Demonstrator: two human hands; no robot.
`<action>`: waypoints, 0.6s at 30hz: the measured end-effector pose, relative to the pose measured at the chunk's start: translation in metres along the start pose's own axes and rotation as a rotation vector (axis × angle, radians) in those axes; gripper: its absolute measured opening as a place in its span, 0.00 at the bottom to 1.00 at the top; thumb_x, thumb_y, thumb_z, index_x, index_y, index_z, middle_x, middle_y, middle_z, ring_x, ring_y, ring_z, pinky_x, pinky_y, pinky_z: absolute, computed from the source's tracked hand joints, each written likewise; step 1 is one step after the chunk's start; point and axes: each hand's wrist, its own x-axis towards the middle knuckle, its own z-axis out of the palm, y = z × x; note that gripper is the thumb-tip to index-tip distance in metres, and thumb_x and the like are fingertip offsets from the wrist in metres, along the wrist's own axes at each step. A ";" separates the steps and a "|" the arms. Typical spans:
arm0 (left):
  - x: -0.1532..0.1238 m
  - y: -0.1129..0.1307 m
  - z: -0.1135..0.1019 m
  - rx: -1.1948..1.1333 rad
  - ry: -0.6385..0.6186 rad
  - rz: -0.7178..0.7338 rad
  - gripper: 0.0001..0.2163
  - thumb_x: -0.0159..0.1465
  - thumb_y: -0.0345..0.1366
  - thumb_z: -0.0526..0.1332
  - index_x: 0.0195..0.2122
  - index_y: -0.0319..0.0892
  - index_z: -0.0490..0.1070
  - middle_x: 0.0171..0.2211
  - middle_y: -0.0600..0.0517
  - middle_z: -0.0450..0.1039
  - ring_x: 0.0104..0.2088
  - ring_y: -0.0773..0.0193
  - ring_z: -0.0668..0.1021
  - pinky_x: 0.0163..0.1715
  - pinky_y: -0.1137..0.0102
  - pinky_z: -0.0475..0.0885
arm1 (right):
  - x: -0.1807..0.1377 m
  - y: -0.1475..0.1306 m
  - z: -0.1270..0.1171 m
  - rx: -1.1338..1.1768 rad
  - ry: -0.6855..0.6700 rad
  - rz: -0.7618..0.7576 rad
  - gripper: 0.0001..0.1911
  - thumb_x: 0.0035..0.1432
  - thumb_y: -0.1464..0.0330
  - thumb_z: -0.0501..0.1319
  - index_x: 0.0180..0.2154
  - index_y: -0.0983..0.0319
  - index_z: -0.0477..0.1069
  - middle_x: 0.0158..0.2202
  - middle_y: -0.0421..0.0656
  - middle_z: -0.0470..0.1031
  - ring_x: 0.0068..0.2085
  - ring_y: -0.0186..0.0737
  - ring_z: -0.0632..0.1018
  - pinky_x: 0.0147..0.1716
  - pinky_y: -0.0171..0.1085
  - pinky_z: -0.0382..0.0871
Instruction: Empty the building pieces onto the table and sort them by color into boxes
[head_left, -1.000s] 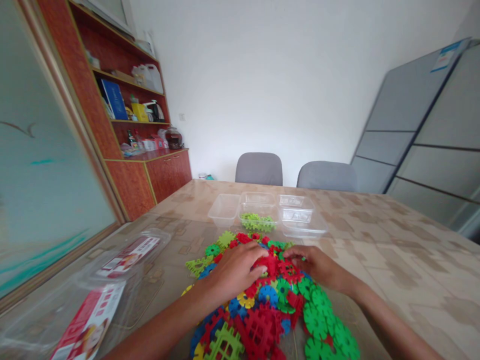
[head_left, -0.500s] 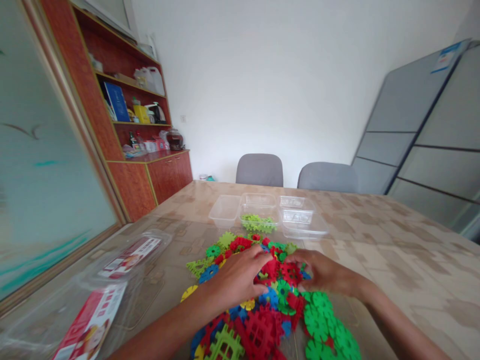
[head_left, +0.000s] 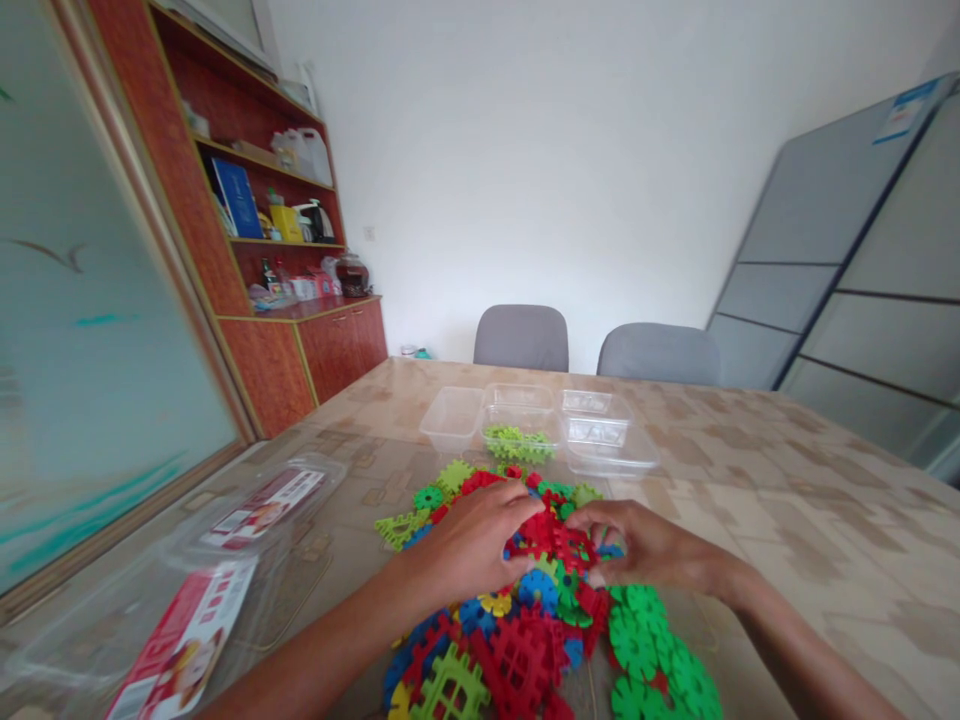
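Note:
A pile of plastic interlocking building pieces in red, green, blue and yellow lies in front of me. Over its left side, my left hand [head_left: 480, 535] curves with thumb and fingers apart, close to red pieces [head_left: 536, 530]. From the right, my right hand [head_left: 637, 540] has its fingers and thumb bent around a red notched piece [head_left: 574, 547]; the fingertips partly cover it. Below the hands are a blue disc piece [head_left: 538, 592] and a red lattice piece [head_left: 525, 660]. Green flower-shaped pieces [head_left: 636, 640] spread at the lower right.
Clear plastic containers [head_left: 451, 415] stand behind the pile, one holding lime-green pieces [head_left: 517, 443]. To the left lie transparent packages with red-and-white labels [head_left: 187, 635]. Two grey chairs [head_left: 521, 337] stand at the far table edge [head_left: 787, 470].
My left hand has shifted slightly left and its thumb has risen. The red notched piece by my right fingers now looks more tilted. The view has moved a little.

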 end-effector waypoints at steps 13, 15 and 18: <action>-0.001 -0.003 -0.005 -0.018 -0.055 0.004 0.22 0.58 0.35 0.65 0.54 0.47 0.66 0.50 0.48 0.70 0.49 0.54 0.73 0.49 0.63 0.68 | 0.001 -0.004 0.006 0.055 -0.021 -0.006 0.27 0.47 0.61 0.70 0.50 0.57 0.72 0.42 0.44 0.77 0.40 0.44 0.75 0.39 0.41 0.73; -0.002 -0.004 -0.010 -0.037 -0.063 -0.016 0.23 0.58 0.34 0.65 0.55 0.47 0.66 0.51 0.48 0.70 0.51 0.54 0.72 0.50 0.63 0.67 | 0.001 -0.005 0.006 0.071 -0.024 -0.008 0.28 0.47 0.62 0.70 0.51 0.56 0.72 0.44 0.43 0.77 0.39 0.43 0.75 0.39 0.41 0.73; -0.002 -0.004 -0.016 -0.060 -0.060 -0.041 0.24 0.58 0.34 0.66 0.56 0.47 0.65 0.53 0.47 0.69 0.52 0.53 0.72 0.51 0.62 0.67 | 0.001 -0.008 0.005 0.083 -0.027 -0.024 0.30 0.46 0.61 0.70 0.52 0.55 0.71 0.45 0.43 0.76 0.39 0.43 0.75 0.39 0.41 0.73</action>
